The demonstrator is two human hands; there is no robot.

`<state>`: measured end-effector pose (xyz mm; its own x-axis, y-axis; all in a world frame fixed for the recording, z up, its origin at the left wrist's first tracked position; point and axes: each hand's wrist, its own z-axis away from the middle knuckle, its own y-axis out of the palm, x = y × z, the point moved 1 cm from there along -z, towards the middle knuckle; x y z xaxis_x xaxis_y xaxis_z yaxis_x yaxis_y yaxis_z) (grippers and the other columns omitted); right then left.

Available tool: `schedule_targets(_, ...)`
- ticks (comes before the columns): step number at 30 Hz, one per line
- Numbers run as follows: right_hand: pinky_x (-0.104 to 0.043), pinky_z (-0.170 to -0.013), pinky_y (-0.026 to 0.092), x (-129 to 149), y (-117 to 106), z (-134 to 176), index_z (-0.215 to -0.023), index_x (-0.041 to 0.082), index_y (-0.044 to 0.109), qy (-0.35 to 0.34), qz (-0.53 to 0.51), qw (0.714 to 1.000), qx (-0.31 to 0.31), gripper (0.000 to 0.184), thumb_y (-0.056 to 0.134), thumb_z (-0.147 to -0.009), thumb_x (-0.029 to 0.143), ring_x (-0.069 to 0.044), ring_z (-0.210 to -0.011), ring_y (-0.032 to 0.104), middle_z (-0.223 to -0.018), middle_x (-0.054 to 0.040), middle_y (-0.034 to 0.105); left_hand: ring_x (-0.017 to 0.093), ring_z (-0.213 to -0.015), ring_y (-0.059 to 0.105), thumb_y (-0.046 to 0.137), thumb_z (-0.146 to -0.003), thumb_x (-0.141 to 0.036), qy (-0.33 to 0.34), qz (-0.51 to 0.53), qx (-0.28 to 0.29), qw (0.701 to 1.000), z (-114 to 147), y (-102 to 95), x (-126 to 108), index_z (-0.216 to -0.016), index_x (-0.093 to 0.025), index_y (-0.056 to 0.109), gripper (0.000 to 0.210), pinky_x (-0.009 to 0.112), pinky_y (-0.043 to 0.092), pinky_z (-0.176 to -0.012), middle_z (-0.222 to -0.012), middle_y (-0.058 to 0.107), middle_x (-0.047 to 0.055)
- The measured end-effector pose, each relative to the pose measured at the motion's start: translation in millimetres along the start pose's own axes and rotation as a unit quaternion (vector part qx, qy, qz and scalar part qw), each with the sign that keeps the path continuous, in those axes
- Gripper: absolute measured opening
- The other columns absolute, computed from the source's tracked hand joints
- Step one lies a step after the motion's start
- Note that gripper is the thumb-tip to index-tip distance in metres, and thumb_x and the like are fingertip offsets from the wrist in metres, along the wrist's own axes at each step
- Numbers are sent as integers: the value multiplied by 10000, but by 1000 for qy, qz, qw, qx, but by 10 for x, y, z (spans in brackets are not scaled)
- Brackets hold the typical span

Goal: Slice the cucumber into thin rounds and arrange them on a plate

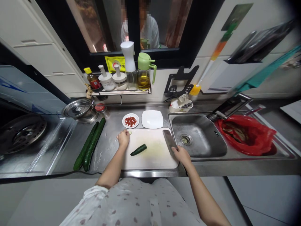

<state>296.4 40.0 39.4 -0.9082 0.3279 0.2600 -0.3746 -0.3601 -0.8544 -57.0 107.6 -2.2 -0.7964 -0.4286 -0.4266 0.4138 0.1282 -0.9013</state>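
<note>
Because the steel counter point(110, 128) is wide, the sink point(202, 131) and the cutting board point(141, 164) fit side by side. The board lies right in front of the person, likely so both hands can reach it. Two long cucumbers point(95, 142) rest together on the left, off the board, perhaps to keep out of the way. The right hand point(182, 154) is wrapped around a big knife point(169, 142), its blade at the board's right side, well apart from the other hand, which looks safe. A squarish white plate point(152, 119) sits just behind the board, beside a round dish point(130, 115) that keeps red bits point(130, 121) together. One short cucumber piece point(138, 149) lies slanted on the board. Smallest is a pale slice point(130, 132) at the back left corner; the left hand point(123, 138) has curled fingers right by it, but I cannot tell if they pinch it.
</note>
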Motion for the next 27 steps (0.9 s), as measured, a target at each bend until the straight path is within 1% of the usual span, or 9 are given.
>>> schedule_targets(3, -252, -660, 369, 26, -4, -3, -1000, 179, 632, 2, 5, 1000, 1, 397, 372, -883, 455, -208, -915, 618, -971, -101, 681, 261, -928, 579, 483, -820, -243, -4, -7, -9, 1000, 17, 6, -5, -832, -198, 681, 203, 361, 333, -816, -911, 675, 115)
schedule_targets(7, -242, -644, 355, 62, 3, 5, -1009, 183, 627, -9, -4, 1000, 1, 377, 381, -887, 442, -205, -924, 618, -981, -96, 681, 264, -925, 574, 486, -818, -238, -12, 3, -11, 1000, 25, -5, -10, -831, -205, 681, 198, 371, 334, -816, -896, 669, 106)
schedule_targets(11, -244, -618, 329, 119, 20, 23, -988, 166, 625, -22, 8, 1000, -8, 385, 371, -895, 440, -207, -907, 616, -971, -105, 681, 242, -924, 568, 509, -810, -256, -30, 44, -29, 998, 45, -55, -30, -877, -215, 674, 183, 364, 339, -838, -886, 656, 76)
schedule_targets(13, -244, -615, 320, 167, 30, 35, -984, 156, 625, -38, 16, 999, -7, 393, 360, -903, 435, -201, -891, 613, -949, -108, 683, 215, -905, 568, 509, -815, -272, -24, 79, -44, 996, 98, -71, -59, -915, -218, 664, 192, 339, 353, -842, -885, 645, 58)
schedule_targets(16, -242, -617, 311, 266, 41, 64, -1006, 159, 619, -67, 29, 997, -6, 393, 344, -916, 425, -191, -875, 610, -934, -101, 685, 175, -836, 567, 489, -831, -291, 23, 135, -56, 989, 266, -59, -120, -940, -209, 654, 214, 286, 393, -802, -884, 626, 50)
schedule_targets(19, -244, -627, 307, 378, 42, 108, -1028, 166, 609, -86, 49, 995, -14, 395, 332, -926, 427, -189, -868, 607, -944, -99, 683, 157, -768, 567, 497, -832, -299, 90, 189, -33, 977, 522, -13, -168, -923, -192, 653, 210, 271, 433, -758, -889, 618, 56)
schedule_targets(23, -246, -647, 310, 528, 43, 187, -1045, 167, 592, -120, 63, 991, -20, 397, 302, -938, 416, -188, -868, 607, -954, -100, 681, 165, -846, 583, 501, -849, -302, 180, 215, -6, 960, 876, 40, -163, -901, -198, 653, 190, 287, 455, -806, -914, 617, 60)
schedule_targets(27, -250, -660, 320, 688, 60, 301, -1066, 176, 571, -141, 80, 987, -8, 390, 274, -947, 397, -198, -896, 612, -959, -99, 681, 174, -949, 578, 501, -865, -284, 260, 203, 18, 944, 1079, 90, -113, -950, -219, 660, 192, 316, 462, -866, -981, 623, 62)
